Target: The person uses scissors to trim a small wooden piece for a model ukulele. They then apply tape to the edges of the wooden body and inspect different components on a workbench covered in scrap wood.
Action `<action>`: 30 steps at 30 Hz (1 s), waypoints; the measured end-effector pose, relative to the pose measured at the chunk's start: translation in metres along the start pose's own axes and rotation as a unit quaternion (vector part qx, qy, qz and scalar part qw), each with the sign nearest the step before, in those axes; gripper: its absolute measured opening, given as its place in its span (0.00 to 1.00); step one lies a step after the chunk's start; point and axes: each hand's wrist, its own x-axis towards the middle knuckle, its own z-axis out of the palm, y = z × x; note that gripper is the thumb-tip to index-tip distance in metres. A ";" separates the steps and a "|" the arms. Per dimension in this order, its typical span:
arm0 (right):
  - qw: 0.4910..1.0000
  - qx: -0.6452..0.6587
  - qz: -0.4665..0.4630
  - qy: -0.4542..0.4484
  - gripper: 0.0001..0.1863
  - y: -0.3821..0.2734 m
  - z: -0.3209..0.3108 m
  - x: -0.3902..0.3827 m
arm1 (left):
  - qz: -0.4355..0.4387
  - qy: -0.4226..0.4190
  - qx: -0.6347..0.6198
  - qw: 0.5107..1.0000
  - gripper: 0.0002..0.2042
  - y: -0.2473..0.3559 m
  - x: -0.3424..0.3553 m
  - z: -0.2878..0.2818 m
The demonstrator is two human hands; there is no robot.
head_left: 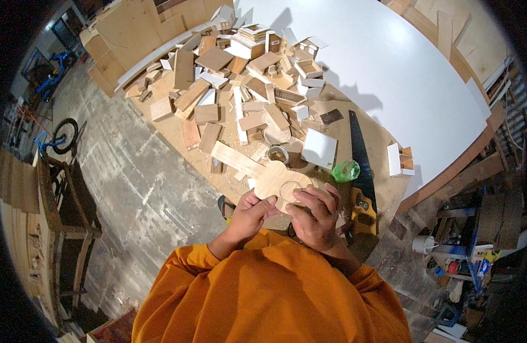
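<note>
I hold a pale wooden cutout shaped like a small guitar (269, 178) in front of my chest, its flat neck pointing to the far left. My left hand (251, 214) is closed on the near left edge of its body, thumb on top. A thin round wooden disc (290, 190) lies on the wide end of the body. My right hand (317, 214) is closed around the right end, fingertips at the disc's edge; whether it grips the disc, the body or both, I cannot tell. Just beyond the body stands a small round tin (278, 154).
Wood offcuts (217, 59) and small box-like pieces pile up on the worktable. A handsaw with a yellow handle (364, 211) lies at right, near a green plastic bag (345, 170) and a small white box (400, 159). A large white board (412, 74) covers the far right.
</note>
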 end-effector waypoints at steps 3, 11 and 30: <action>1.000 0.016 0.004 -0.007 0.17 -0.001 -0.005 0.000 | 0.036 0.003 -0.001 0.999 0.14 0.000 0.002 -0.002; 0.980 0.115 0.162 0.021 0.19 0.006 -0.006 0.008 | 0.044 0.014 0.037 0.998 0.14 -0.001 0.002 -0.005; 0.834 0.393 0.387 -0.020 0.12 0.010 0.011 -0.005 | 0.020 -0.009 0.116 0.993 0.15 -0.004 0.006 -0.012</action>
